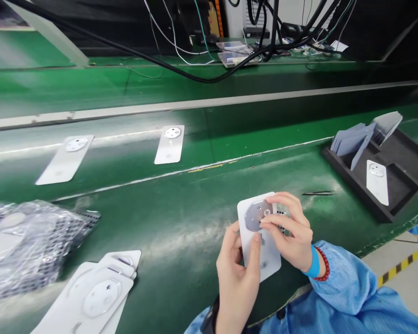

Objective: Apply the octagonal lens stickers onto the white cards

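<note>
My left hand (242, 273) grips a white rounded panel (270, 260), shaped like a phone back cover, with its thumb across the front. A large grey rounded disc with small holes (253, 217) takes up the panel's upper part. Over that disc's right side, my right hand (290, 229) is closed, with thumb and fingertips pinched together; what sits between them is too small to make out. Beside the panel's right edge, partly hidden by the fingers, shows a small black-dotted piece (281, 214). A pair of dark tweezers (318, 193) lies just beyond my right hand.
Similar panels lie singly on the green surface (170, 150) (64, 160) and in a pile (101, 297) at lower left. Near the pile is a clear plastic bag (24, 246). A black divided tray (358, 190) at right holds upright panels. Cables (209, 80) hang across the back.
</note>
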Demonstrator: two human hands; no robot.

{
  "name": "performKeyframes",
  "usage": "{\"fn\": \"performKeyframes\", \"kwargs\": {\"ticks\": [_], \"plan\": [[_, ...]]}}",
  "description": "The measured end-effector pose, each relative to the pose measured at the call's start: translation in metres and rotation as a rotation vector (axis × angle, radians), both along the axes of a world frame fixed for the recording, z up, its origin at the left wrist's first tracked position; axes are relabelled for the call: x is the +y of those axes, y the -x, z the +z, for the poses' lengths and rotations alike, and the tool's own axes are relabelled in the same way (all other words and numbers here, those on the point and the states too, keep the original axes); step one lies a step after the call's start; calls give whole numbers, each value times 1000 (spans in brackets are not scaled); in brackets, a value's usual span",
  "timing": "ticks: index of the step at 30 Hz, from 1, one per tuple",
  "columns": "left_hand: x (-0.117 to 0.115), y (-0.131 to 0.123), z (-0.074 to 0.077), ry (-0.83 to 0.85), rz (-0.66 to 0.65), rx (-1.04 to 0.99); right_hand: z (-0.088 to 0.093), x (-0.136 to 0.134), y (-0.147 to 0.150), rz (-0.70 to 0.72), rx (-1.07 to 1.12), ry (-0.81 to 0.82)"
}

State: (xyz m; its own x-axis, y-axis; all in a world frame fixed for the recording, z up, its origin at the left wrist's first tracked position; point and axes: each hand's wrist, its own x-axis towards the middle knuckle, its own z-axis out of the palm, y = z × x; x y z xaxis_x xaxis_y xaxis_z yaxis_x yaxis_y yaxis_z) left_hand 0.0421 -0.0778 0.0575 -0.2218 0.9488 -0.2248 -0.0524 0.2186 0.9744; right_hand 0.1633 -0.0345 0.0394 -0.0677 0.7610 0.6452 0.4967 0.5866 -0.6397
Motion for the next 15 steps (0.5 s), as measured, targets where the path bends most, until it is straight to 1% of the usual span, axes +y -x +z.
{"fn": "performKeyframes", "kwargs": {"ticks": [4, 8, 12, 15], "plan": [[0, -3, 2, 8, 16, 39, -6, -2, -2, -74, -81, -77], [-1, -4, -1, 36, 45, 37, -13, -5, -4, -124, -215, -172], [-5, -5, -5, 47, 59, 31, -19, -9, -10, -71, -331, -213], [-6, -5, -6, 56, 80, 20, -19, -11, -13, -27, -373, -226]]}}
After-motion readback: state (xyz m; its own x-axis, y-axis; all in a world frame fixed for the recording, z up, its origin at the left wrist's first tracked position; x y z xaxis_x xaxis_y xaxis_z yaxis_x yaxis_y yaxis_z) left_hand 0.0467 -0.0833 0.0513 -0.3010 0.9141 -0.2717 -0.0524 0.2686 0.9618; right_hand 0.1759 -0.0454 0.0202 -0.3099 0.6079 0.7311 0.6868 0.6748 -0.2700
